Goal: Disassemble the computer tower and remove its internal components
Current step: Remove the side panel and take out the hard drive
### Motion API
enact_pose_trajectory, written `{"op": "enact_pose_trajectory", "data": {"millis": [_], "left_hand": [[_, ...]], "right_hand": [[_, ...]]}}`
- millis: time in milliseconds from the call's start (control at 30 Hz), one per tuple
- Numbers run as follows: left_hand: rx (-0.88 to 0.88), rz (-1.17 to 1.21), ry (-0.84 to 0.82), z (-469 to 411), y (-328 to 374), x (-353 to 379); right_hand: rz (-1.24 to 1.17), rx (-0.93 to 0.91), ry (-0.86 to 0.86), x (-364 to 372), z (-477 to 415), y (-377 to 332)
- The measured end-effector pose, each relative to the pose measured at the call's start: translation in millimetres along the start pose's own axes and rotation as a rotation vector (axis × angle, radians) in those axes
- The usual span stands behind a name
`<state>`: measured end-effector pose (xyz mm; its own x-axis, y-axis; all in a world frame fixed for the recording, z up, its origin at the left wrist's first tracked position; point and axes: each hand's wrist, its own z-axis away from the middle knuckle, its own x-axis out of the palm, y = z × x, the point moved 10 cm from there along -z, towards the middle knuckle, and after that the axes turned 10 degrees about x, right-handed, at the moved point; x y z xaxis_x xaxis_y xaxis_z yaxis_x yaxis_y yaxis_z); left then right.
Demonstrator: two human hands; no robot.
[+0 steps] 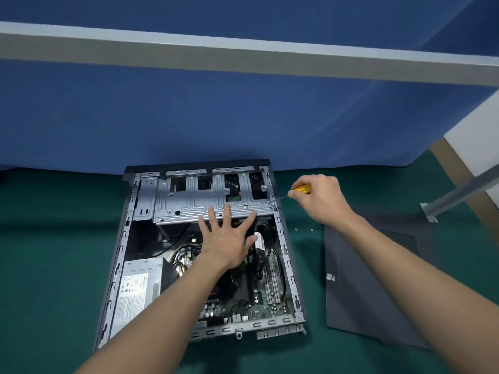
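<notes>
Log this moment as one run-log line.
stage: drive cage screw | left hand: pressing flat on drive cage | right hand: grips yellow screwdriver, tip at cage's right edge | side panel: off, beside tower

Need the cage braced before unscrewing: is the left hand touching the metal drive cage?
Touching. The head view shows the left hand laying spread fingertips on the drive cage at its near edge, no gap.

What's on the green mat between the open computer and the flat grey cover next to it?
Head view: a couple of tiny screws lying on otherwise bare green mat.
</notes>
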<state>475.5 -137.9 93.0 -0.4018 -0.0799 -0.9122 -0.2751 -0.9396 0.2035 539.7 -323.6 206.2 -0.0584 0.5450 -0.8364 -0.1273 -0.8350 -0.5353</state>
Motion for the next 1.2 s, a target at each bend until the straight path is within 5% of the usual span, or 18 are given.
{"op": "enact_pose_trajectory", "data": {"millis": [933,1200], "left_hand": [[-0.117,0.037,-0.155,-10.9,3.9,-6.0],[-0.102,0.033,-0.141,-11.4,3.7,-5.2]], "right_hand": [[0.529,-0.39,-0.363,33.1,-24.1,-72.9],[0.871,-0.263,-0.472,46.9,-33.8,-86.6]]}}
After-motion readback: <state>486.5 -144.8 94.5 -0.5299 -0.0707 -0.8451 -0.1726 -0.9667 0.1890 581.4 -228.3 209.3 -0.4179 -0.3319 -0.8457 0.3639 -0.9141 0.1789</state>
